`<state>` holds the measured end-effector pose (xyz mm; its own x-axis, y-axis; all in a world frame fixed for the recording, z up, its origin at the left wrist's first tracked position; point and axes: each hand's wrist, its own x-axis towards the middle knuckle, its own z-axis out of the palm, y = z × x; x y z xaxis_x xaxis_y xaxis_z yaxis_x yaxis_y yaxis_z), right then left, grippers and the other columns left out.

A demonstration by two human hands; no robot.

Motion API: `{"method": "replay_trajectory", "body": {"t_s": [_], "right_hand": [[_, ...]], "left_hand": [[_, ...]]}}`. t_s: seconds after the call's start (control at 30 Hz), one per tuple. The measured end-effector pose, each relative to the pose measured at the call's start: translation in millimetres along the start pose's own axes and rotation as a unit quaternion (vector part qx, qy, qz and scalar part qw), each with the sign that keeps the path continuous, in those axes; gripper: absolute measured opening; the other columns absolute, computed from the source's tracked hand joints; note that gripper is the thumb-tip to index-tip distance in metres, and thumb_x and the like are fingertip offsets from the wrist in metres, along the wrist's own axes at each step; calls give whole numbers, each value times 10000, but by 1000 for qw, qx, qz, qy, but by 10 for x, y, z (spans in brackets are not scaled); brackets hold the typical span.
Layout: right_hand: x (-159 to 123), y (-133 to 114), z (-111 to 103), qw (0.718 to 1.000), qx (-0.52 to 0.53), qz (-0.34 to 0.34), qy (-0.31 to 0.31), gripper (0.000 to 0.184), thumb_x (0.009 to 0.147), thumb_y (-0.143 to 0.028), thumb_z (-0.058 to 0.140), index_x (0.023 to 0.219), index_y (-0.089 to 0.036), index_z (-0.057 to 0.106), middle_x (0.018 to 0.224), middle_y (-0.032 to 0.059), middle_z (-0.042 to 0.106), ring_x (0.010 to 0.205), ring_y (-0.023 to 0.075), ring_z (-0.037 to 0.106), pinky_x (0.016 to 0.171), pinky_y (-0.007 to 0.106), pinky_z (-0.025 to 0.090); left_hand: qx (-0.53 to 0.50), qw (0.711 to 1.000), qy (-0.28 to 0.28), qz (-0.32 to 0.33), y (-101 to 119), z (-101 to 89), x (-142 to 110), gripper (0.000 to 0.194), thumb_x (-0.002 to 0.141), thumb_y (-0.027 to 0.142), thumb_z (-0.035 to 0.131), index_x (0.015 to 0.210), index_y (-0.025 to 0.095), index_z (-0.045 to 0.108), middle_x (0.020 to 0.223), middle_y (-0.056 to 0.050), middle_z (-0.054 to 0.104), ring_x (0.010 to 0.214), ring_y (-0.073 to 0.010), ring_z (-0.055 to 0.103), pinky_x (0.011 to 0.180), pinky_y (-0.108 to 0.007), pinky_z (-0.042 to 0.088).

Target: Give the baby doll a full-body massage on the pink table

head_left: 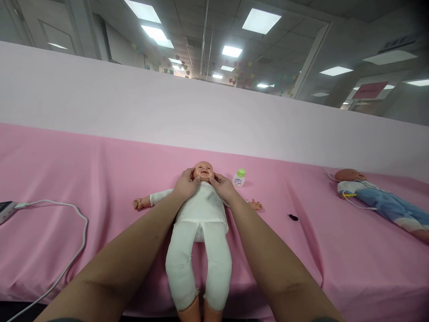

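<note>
A baby doll (200,210) in white clothes lies on its back on the pink table cover (100,170), its feet toward me. My left hand (186,183) rests beside the left of the doll's head (203,170), thumb against the cheek. My right hand (221,185) is at the other side of the head, fingers curled and thumb touching the cheek. Both hands cup the doll's face between them.
A small white bottle with a green cap (239,178) stands just right of the doll's head. A small black object (293,218) lies farther right. A second doll in blue clothes (378,199) lies at far right. A white cable (67,232) and a device (6,210) sit at left.
</note>
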<state>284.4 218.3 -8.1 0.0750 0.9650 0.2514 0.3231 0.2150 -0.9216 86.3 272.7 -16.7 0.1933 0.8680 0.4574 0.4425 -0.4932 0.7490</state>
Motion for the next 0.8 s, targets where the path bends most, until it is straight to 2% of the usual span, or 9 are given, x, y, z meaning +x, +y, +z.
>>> {"method": "replay_trajectory", "body": {"t_s": [0.1,0.27,0.37,0.5,0.7,0.8], "right_hand": [[29,21,-5,1000,9,-7,-3,473,951,-551,632,1292,-234,711,1285,67,752,1184,258,694,1057,399,513],[31,8,14,1000,-10,5,25,544,960,-646,551,1203,-200,744,1167,91,783,1072,264,721,985,398,537],[0,-31,30,999,-33,18,37,582,869,-678,677,1229,-222,723,1215,88,766,1110,275,706,974,391,538],[-15,-45,43,997,-55,36,47,626,768,-645,796,1225,-228,705,1209,84,759,1098,278,704,953,391,546],[2,11,38,997,-50,40,41,641,746,-640,813,1221,-225,698,1175,82,767,1059,279,716,931,399,558],[3,18,23,999,-32,24,24,555,824,-596,764,1235,-228,706,1202,80,769,1085,275,715,949,399,554]], "left_hand": [[-1,1000,3,0,-5,2,12,486,965,379,556,1386,137,588,1353,-178,657,1256,-318,602,1087,-481,460],[-10,1000,10,-7,33,-10,1,484,1036,442,430,1373,137,598,1389,-187,641,1292,-309,591,1098,-476,452],[-7,1000,2,-2,70,-21,-20,540,988,540,538,1363,157,606,1353,-171,661,1244,-314,619,1047,-460,490],[14,1000,-1,-14,108,-31,-43,683,865,529,720,1407,142,568,1348,-178,644,1208,-316,636,1002,-428,521],[-13,999,-9,-30,71,-22,-28,700,818,462,779,1413,166,559,1351,-162,650,1192,-305,653,991,-418,535],[-38,999,-12,-23,17,-9,-5,653,835,416,757,1408,172,562,1336,-153,671,1181,-299,661,1003,-432,533]]}}
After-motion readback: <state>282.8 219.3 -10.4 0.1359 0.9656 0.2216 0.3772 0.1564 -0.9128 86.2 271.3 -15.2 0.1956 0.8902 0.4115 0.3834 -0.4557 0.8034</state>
